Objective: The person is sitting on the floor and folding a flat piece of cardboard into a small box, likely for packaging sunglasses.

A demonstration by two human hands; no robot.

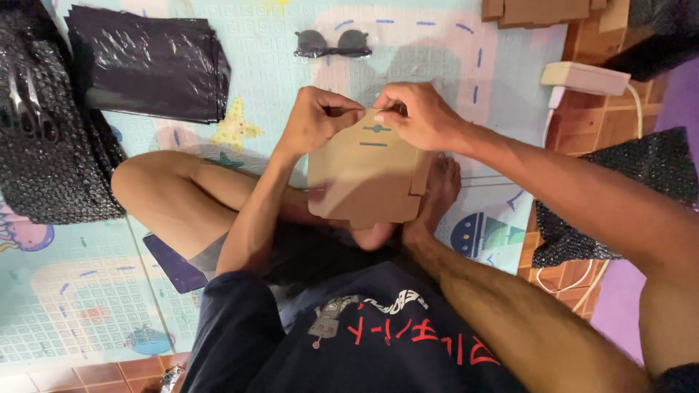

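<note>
Above a pastel play mat (87, 291), left hand (317, 120) and right hand (422, 116) pinch a cardboard piece (364, 178).

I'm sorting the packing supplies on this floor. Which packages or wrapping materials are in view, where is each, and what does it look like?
Flat cardboard box: centre, brown, unfolded, its top edge pinched by left hand and right hand.
Stack of plastic bags: upper left on the play mat, black, glossy, rectangular.
Bubble wrap: far left, dark, with scissors on it.
Cardboard pieces: top right, brown, flat.
Second bubble wrap: right, dark.
</note>
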